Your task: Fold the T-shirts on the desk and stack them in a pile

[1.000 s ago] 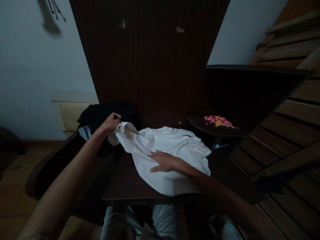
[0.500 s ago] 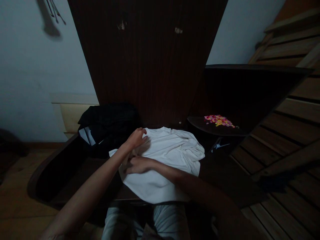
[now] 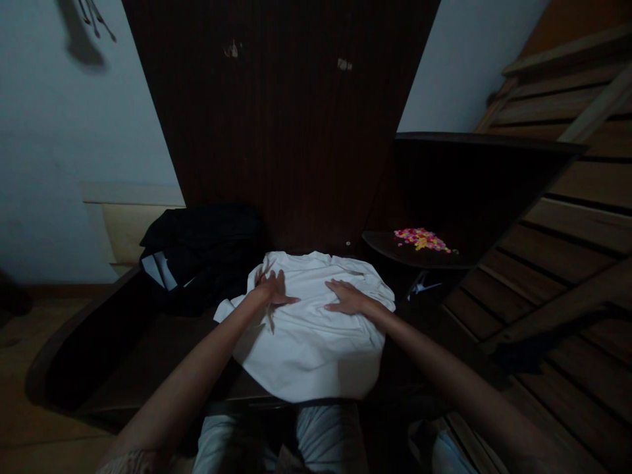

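A white cloth garment [image 3: 311, 355], wrinkled and partly folded, lies on the dark wooden desk top [image 3: 148, 368] in front of me. On its left part rests my left hand [image 3: 274, 289], fingers spread and thumb pointing right. My right hand [image 3: 345, 297] lies flat on the right part of the cloth, its fingers apart and pointing left. Neither hand grips the fabric. Both forearms reach in from the lower corners. The exact kind of garment cannot be made out in the dim light.
Black folded clothing [image 3: 202, 250] is piled at the back left. Small pink and yellow pieces [image 3: 422, 239] lie on a dark corner shelf [image 3: 380, 245] at the right. A tall dark panel [image 3: 286, 131] stands behind. Wooden slats [image 3: 582, 230] rise on the right.
My right hand has left the left edge of the cloth and moved right to lie flat on it. My left hand has come down slightly and spread. The cloth's left side now lies flatter.
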Demonstrator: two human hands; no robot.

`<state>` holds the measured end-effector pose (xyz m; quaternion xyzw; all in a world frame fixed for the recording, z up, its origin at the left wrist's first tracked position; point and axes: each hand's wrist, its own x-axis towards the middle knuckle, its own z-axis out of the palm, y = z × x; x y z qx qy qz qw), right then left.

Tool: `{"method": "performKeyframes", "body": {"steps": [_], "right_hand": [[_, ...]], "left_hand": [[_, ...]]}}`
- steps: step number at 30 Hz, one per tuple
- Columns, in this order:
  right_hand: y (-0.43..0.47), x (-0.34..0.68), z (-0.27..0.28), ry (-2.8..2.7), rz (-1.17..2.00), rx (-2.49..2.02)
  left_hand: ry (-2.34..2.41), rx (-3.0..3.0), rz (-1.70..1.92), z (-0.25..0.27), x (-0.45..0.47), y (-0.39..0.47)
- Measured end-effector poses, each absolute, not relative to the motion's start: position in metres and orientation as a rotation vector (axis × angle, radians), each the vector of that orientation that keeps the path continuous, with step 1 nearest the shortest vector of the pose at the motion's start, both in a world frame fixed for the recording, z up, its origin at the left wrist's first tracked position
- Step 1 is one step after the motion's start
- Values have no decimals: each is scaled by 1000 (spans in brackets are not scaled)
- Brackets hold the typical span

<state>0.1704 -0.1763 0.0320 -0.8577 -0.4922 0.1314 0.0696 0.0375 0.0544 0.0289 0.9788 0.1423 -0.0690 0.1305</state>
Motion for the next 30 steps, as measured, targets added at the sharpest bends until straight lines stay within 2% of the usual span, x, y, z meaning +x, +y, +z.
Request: {"method": "performKeyframes", "body": {"steps": [3,5,11,14,17,22,27,30], "right_hand": [[-183,151,25,-1518,569,-2590],[-183,132,24,-1545,641,-2575],[-171,110,40,-1658,716,-2486],[-167,135,51,-1589,528,-2465],[-168,166,55,-1323,305,-2677],[-170,195,54,-956,157,-2991],[-168,210,60,-908,83,-3000],[-167,220,67,-775,-78,-2902]], "left_hand": [[580,2833,-379,41,38,63],[534,2806,-370,46,35,67],[558,2663,28,41,33,72],[590,2707,114,34,37,73],[645,2748,104,26,40,76],[569,2849,155,15,43,79],[466,2933,170,9,47,79],[485,2913,162,7,48,80]]}}
